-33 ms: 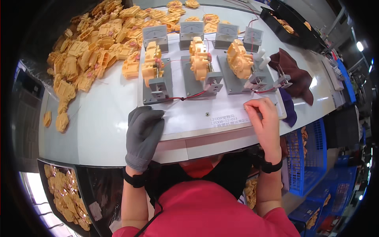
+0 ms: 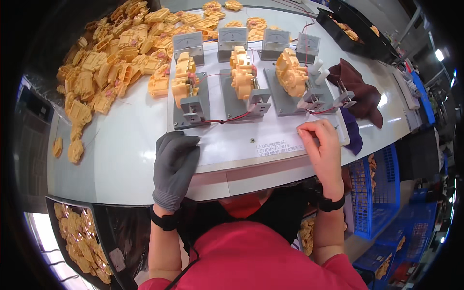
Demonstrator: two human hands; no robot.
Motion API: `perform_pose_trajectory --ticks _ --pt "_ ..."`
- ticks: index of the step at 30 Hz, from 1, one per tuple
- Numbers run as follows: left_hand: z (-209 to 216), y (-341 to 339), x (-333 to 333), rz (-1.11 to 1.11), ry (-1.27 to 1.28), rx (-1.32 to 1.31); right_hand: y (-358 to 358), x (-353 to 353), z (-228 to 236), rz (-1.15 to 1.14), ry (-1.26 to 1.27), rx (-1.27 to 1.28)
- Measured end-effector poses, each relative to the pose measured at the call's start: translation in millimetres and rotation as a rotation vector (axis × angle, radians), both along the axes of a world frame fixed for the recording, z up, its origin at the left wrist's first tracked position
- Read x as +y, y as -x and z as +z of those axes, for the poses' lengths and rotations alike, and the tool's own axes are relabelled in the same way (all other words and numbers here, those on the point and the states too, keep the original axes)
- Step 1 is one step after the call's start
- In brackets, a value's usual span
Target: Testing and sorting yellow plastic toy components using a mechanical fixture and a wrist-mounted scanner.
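Observation:
My left hand point(image 2: 177, 162), in a grey knitted glove, rests at the near left edge of a white board point(image 2: 232, 145), its fingers curled in and nothing visible in them. At the near right of the board is my bare right hand point(image 2: 323, 147), thumb and forefinger tips together in a pinch, with no object showing between them. Beyond my hands, three yellow plastic housings, a left one point(image 2: 183, 82), a middle one point(image 2: 241, 72) and a right one point(image 2: 291, 72), sit upright on grey metal fixtures. Red and black wires point(image 2: 237, 117) run along the fixtures' near ends.
Several analog meters point(image 2: 233, 41) stand behind the fixtures. A heap of yellow housings point(image 2: 106, 63) covers the far left of the table. A dark red cloth point(image 2: 357, 87) and white pegs point(image 2: 322, 77) lie to the right. Blue crates point(image 2: 374, 193) and a black bin point(image 2: 82, 237) flank the table below.

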State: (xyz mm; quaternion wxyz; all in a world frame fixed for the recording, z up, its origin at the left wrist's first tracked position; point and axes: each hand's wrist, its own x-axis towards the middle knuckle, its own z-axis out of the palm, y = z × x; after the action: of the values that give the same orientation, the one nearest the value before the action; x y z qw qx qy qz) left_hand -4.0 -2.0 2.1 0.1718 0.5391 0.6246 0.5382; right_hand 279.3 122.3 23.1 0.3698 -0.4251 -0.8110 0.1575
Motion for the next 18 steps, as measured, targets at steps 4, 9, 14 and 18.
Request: perform_pose_trajectory --ticks 4,9,14,18 --pt "1.3 -5.2 2.6 0.017 -0.001 0.016 -1.7 -0.4 -3.0 -0.025 -0.085 -0.027" --pt "0.8 -3.3 2.1 0.080 0.025 0.186 -1.1 -0.1 -3.9 -0.037 -0.088 -0.043" --pt "3.4 -3.4 3.1 0.077 0.022 0.182 0.0 0.6 -4.2 -0.040 -0.089 -0.042" --pt "3.6 -2.5 2.5 0.054 0.014 0.219 -1.3 0.6 -4.2 -0.040 -0.087 -0.036"
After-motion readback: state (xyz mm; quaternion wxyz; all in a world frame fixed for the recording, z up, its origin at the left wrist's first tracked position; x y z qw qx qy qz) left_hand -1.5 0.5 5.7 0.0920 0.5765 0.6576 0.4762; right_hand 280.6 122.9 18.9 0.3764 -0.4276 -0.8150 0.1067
